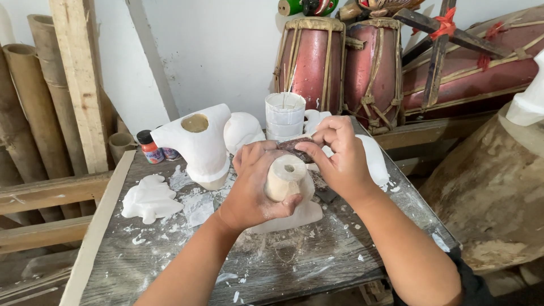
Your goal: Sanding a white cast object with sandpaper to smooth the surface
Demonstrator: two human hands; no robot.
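Note:
My left hand grips a pale wooden carved piece with a round end and a small hole in it, its white painted base resting on the worn table. My right hand pinches a small dark brown scrap, probably sandpaper, against the top of that piece. Both hands meet over the middle of the table.
White painted carvings stand behind: a torso shape with a hollow neck, a rounded one, a flat one. A taped white cup and small paint bottles sit at the back. Red drums right, bamboo and planks left.

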